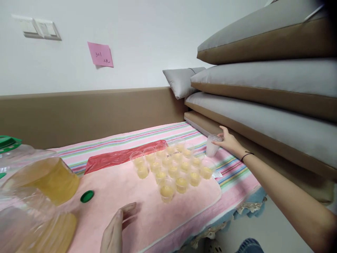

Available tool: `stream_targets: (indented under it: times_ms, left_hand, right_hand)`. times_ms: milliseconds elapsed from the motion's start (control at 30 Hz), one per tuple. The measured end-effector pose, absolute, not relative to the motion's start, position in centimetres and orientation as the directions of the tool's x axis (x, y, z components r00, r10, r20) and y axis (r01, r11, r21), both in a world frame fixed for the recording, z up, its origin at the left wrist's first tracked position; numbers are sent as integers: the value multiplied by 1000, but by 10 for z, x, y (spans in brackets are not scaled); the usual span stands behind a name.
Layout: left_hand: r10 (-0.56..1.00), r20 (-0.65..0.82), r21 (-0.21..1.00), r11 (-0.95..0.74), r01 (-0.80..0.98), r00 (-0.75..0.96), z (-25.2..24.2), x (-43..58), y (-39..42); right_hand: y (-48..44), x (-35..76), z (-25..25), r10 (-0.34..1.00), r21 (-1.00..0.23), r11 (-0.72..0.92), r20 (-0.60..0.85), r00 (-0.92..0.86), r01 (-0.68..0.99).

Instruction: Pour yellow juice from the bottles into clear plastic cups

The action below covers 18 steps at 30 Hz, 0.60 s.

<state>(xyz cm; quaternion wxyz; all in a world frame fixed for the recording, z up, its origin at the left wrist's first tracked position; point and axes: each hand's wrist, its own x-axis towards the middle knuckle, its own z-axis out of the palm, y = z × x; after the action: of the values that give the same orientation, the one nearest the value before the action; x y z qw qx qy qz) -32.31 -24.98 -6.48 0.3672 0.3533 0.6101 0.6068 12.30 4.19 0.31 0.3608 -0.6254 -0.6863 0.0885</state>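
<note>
At the far left, two jugs of yellow liquid, one behind [56,182] the other [56,233], stand beside a green cap [86,196]. Next, the left hand [114,230] is low over the near part of the pink mat [192,209], fingers slightly bent, holding nothing; the cap is the loose item nearest it. Further right, rows of part-filled cups [173,170] occupy the mat, with a red bag [110,160] behind their left end. Just right of the rows is a pale cup stack [211,147], long axis near upright, top leaning slightly toward the right hand [229,142]; its foot is on or just above the striped cloth [235,170], contact not determinable. The right hand is much the nearer: it meets the stack's right side, thumb across the rim. Whether its grip is firm cannot be told. From the left hand, the stack lies rightward and farther off, beyond the filled rows. The hands are well apart. Cushions [263,109] rise at far right.
</note>
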Motion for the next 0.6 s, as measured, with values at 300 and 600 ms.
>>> stream_targets:
  times_ms: [300, 600]
  left_hand:
    - [882, 5, 998, 23, 54, -472, -63, -321, -258]
    - [878, 4, 998, 28, 58, -478, -57, -319, -254]
  right_hand:
    - [35, 126, 2, 933, -556, 179, 357, 39, 812]
    - [36, 129, 13, 927, -590, 194, 371, 50, 784]
